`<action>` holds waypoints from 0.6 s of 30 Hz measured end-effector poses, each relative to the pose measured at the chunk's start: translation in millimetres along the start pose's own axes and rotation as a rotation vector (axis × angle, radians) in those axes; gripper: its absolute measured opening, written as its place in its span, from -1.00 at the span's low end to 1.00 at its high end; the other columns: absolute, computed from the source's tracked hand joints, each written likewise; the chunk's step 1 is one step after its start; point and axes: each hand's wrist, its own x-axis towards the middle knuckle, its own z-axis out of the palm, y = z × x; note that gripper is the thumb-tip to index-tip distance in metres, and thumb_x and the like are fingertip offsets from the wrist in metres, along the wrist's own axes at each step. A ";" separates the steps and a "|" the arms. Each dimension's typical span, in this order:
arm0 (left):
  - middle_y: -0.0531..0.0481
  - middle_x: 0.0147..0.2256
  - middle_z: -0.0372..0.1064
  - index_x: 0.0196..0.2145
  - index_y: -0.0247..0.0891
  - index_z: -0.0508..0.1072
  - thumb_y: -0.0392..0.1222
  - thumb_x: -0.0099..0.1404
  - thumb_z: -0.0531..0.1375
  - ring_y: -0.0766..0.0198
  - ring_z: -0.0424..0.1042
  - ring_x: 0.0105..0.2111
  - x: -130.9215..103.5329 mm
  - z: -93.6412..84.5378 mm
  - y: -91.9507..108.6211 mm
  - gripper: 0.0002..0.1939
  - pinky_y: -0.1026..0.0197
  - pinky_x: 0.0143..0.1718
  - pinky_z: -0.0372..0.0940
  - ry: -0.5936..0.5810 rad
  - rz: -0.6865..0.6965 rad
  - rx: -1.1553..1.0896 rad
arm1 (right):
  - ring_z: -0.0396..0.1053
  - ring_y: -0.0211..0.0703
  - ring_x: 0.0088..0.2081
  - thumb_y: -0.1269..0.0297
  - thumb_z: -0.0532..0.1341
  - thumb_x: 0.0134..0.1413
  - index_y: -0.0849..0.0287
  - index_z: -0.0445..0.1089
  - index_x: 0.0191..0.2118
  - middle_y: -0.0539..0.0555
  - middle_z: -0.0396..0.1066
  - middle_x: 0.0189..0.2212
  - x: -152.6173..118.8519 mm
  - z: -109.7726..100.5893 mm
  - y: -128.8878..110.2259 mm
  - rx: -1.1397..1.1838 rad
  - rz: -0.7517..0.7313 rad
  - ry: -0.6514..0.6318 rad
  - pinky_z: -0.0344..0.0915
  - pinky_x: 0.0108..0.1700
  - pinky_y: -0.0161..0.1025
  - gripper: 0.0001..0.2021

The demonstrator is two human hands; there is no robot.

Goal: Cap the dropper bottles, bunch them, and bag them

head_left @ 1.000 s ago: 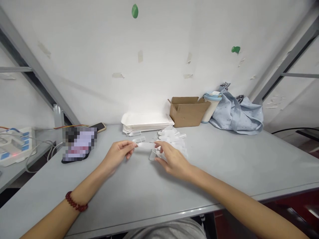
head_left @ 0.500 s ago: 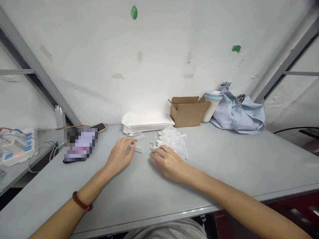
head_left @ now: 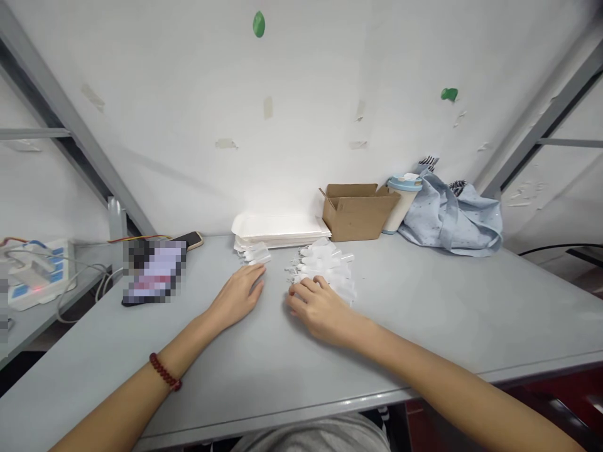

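Note:
Small translucent plastic tubes with thin tips lie in a pile [head_left: 327, 260] on the grey table. My right hand [head_left: 323, 311] rests at the near edge of this pile, palm down, its fingers bent and a little apart. Nothing shows in its grasp, though the undersides of its fingers are hidden. A smaller group of the same tubes [head_left: 257, 253] lies side by side to the left. Just in front of that group, my left hand [head_left: 238, 295] is flat on the table with fingers stretched out, holding nothing that I can see.
Behind the tubes are stacked white trays or boxes [head_left: 282, 229] and an open cardboard box [head_left: 360, 216]. A lidded cup [head_left: 400, 204] and a light blue cloth bag [head_left: 452, 220] stand farther right. Phones [head_left: 157, 270] and a power strip [head_left: 42, 273] are on the left.
The tubes that lay loose by my left hand are now gathered with the small group at the back. My left hand has flattened and shifted slightly right; my right hand has barely moved.

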 end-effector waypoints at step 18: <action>-0.16 -0.12 0.43 -0.14 -0.27 0.43 -0.20 0.30 -0.04 0.07 0.34 -0.07 -1.4 -5.5 9.4 -0.69 0.00 -0.01 0.23 0.026 -0.012 -0.093 | 0.33 -0.11 -0.21 0.31 0.23 0.09 0.22 0.35 -0.18 0.10 0.42 -0.21 -0.3 -7.8 -1.5 0.312 0.047 0.043 0.20 -0.15 -0.19 -0.82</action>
